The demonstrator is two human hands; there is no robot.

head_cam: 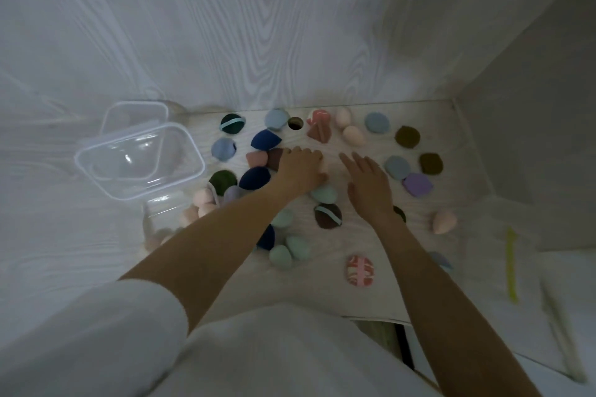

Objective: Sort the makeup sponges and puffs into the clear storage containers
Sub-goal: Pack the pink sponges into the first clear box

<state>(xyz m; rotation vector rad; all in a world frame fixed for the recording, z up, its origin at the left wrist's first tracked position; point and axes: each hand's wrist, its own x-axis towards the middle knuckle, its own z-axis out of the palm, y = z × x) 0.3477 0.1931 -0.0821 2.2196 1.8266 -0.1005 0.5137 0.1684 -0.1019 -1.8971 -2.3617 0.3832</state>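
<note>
Many makeup sponges and flat puffs lie scattered on the pale wood-grain table (pixel 322 296). My left hand (pixel 300 167) reaches into the middle of them, its fingers and thumb curled around a pale pink sponge (pixel 323 167), beside a brown sponge (pixel 274 158). Just to the right, my right hand (pixel 364 182) hovers palm down with straight fingers and holds nothing. An empty clear container (pixel 138 161) stands at the left, with a second clear container (pixel 135 114) behind it. A third clear container (pixel 161 219) nearer to me holds several pink sponges.
Navy sponges (pixel 254 178), mint sponges (pixel 324 193) and a brown puff (pixel 328 215) lie under and between my arms. Blue, brown and purple puffs (pixel 417 184) lie to the right. A round hole (pixel 295 123) is in the table. A yellow-green strip (pixel 511 264) lies far right.
</note>
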